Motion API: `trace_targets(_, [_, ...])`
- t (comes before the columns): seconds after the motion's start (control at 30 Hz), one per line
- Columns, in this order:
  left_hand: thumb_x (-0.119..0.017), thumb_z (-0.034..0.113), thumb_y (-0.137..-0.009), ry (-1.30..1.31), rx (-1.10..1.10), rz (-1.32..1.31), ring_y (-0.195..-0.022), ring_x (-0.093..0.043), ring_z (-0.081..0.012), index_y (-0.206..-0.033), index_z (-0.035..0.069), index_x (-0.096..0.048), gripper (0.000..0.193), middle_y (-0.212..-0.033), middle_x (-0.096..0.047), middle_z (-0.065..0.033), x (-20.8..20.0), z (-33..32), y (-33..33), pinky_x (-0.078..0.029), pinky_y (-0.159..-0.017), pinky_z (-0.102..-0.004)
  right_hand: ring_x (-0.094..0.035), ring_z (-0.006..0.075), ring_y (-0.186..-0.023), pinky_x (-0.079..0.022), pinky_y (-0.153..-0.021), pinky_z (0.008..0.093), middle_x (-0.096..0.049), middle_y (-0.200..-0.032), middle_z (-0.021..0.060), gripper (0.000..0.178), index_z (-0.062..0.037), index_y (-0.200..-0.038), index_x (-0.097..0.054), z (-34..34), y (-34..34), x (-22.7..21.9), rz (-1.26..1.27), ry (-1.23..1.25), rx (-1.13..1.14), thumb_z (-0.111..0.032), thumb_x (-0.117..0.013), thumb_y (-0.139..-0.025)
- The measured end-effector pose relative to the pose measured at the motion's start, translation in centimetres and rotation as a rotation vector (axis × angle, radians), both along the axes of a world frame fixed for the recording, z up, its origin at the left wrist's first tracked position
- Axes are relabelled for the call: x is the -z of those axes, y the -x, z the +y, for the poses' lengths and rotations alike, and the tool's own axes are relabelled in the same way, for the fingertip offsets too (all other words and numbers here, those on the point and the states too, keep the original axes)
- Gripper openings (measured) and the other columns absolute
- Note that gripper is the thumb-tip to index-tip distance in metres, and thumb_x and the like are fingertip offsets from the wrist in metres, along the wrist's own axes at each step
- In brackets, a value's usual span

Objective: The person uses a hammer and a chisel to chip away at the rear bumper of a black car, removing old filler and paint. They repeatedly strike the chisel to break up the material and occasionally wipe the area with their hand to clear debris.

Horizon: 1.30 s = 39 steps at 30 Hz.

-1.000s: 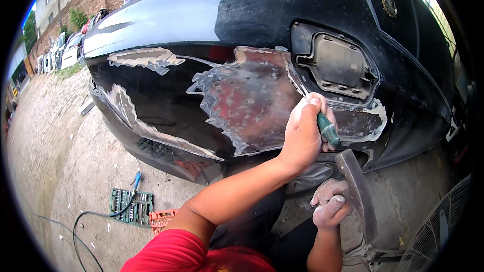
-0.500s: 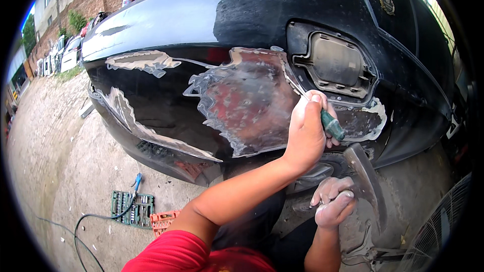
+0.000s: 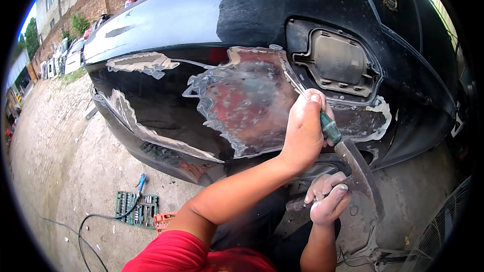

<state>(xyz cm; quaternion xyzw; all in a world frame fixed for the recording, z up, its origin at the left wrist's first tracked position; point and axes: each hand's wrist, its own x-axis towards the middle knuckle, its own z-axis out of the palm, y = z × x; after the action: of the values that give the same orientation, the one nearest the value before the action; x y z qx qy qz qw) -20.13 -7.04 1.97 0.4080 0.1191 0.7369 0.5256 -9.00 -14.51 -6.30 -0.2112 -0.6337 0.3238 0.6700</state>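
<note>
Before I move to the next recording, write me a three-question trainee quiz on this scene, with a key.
1. Which hand holds the hammer?
2. True or false: the green-handled tool has its metal shaft directed toward the car.
3. What colour is the sleeve on the person's left arm: (a) white, (b) red, (c) green?

Key:
1. The right hand.
2. True; the shaft runs from the left hand toward the bodywork.
3. b
</note>
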Motion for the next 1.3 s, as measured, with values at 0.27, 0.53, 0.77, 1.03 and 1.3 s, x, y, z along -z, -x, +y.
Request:
trace_targets(0.27, [-0.038, 0.028, -0.111, 0.041, 0.044, 0.077, -0.046, -0.042, -0.0147, -0.095, 0.01, -0.043, 0.024, -0.063, -0.049, -0.0069, 1.7, -1.3, 0.2, -0.038, -0.046, -0.0286, -0.04, 0.0136, -0.044, -0.038, -0.041, 0.027, -0.039, -0.058, 0.0041, 0.048, -0.0059, -0.082, -0.039, -0.5, -0.9, 2.1, 0.074, 0.098, -0.067, -0.043, -0.036, -0.113])
trace_targets(0.53, [-0.039, 0.033, -0.112, 0.022, 0.035, 0.02, -0.047, -0.046, -0.0134, -0.098, 0.01, -0.045, 0.028, -0.067, -0.055, -0.0085, -0.1, -0.5, 0.0, -0.04, -0.045, -0.0263, -0.038, 0.0135, -0.041, -0.037, -0.039, 0.0277, -0.036, -0.058, 0.0026, 0.051, -0.0067, -0.082, -0.038, -0.8, -1.1, 1.5, 0.012, 0.053, -0.046, -0.047, -0.033, -0.113])
trace_targets(0.77, [-0.04, 0.036, -0.112, 0.056, 0.033, -0.043, -0.048, -0.046, -0.013, -0.098, 0.009, -0.045, 0.03, -0.067, -0.054, -0.0082, -0.7, -1.0, -0.4, -0.039, -0.044, -0.0253, -0.039, 0.0137, -0.04, -0.035, -0.039, 0.027, -0.035, -0.056, 0.0021, 0.053, -0.0073, -0.081, -0.039, -0.9, -0.9, 0.2, -0.023, -0.063, 0.045, -0.049, -0.033, -0.113])
trace_targets(1.03, [-0.043, 0.035, -0.111, 0.004, 0.019, -0.018, -0.047, -0.043, -0.014, -0.096, 0.01, -0.045, 0.029, -0.066, -0.052, -0.0072, -0.3, -0.7, 0.2, -0.04, -0.048, -0.0283, -0.039, 0.0132, -0.041, -0.036, -0.04, 0.0266, -0.037, -0.056, 0.0022, 0.052, -0.0078, -0.081, -0.038, 0.2, -0.9, -0.6, -0.089, -0.075, 0.058, -0.048, -0.033, -0.113])
trace_targets(1.3, [-0.042, 0.035, -0.111, 0.031, 0.058, -0.058, -0.046, -0.045, -0.0149, -0.096, 0.01, -0.045, 0.03, -0.066, -0.053, -0.0077, -0.3, -1.4, -0.3, -0.038, -0.046, -0.0279, -0.036, 0.0122, -0.039, -0.035, -0.038, 0.0265, -0.036, -0.056, 0.0021, 0.052, -0.0073, -0.082, -0.039, -0.9, -0.4, -1.0, -0.002, -0.108, 0.077, -0.049, -0.033, -0.112])
